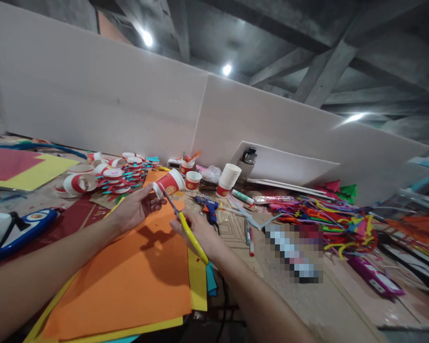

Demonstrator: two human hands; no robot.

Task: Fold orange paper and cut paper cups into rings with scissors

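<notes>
A red and white paper cup (pixel 172 183) lies tipped on its side in the air, its base end held by my left hand (pixel 139 208). My right hand (pixel 199 230) is closed around the yellow-handled scissors (pixel 191 234). Their blades reach up to the cup's red side and overlap it near the base; whether they cut into it I cannot tell. Below both hands lie stacked coloured sheets, with an orange sheet (pixel 136 281) on top and a yellow sheet (pixel 198 281) under it. Shadows of the hands and cup fall on the orange sheet.
Beyond the hands stand a single paper cup (pixel 193 181), a stack of cups (pixel 229 178) and a dark bottle (pixel 246 166). A blue glue gun (pixel 210 211) lies to the right. Cut cup pieces (pixel 79 183) are heaped at left, colourful pipe cleaners (pixel 318 216) at right. White panels (pixel 128 105) rise behind.
</notes>
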